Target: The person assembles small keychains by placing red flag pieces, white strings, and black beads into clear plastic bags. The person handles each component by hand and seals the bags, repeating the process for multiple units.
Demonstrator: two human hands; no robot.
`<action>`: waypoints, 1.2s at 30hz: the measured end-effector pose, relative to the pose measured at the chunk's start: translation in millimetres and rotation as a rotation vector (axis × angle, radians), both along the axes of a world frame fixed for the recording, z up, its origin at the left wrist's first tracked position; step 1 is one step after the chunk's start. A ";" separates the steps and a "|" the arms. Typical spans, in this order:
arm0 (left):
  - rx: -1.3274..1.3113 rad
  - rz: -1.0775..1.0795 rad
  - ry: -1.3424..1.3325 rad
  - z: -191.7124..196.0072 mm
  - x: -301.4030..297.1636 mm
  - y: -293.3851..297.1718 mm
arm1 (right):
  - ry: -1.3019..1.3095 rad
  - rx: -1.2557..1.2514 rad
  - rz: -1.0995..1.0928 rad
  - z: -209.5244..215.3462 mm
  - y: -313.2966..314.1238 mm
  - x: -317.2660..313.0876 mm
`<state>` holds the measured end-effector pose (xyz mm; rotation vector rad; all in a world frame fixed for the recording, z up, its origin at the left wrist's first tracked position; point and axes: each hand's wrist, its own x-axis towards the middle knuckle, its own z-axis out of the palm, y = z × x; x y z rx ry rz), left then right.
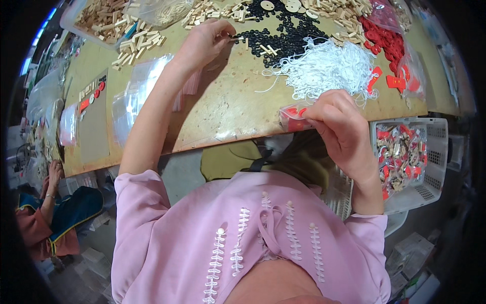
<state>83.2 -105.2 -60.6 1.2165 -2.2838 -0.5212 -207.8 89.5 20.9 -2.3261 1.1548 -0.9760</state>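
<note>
At the far side of the table my left hand (pixel 208 44) has its thumb and fingers pinched together, beside a spread of small black beads (pixel 283 38). Whatever lies between those fingertips is too small to make out. Close to the table's front edge, my right hand (pixel 338 126) grips a small clear plastic bag (pixel 292 118) with red pieces inside. Beyond this hand lies a tangled heap of white cords (pixel 329 68). A few short wooden sticks (pixel 268 50) rest among the beads.
Piles of wooden pieces (pixel 139 48) and a clear tub (pixel 93 25) stand far left. Red cord bundles (pixel 385 40) lie far right. Flat plastic bags (pixel 134 101) rest under my left forearm. A white basket (pixel 430 172) holds filled bags. Another person's hand (pixel 53 175) is at left.
</note>
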 end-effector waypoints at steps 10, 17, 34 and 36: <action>-0.223 -0.026 -0.106 -16.2 -14.2 -10.6 | -0.034 -0.037 -0.038 -13.9 6.4 -13.6; 0.056 -0.011 0.051 18.0 -45.9 41.6 | -0.058 -0.078 -0.055 -20.2 19.9 -16.6; 0.377 -0.044 -0.054 45.0 5.5 112.2 | -0.073 -0.043 -0.063 -16.8 23.8 -7.0; 0.463 -0.014 0.090 50.4 -13.8 126.8 | -0.042 -0.057 -0.035 -11.6 20.0 -2.0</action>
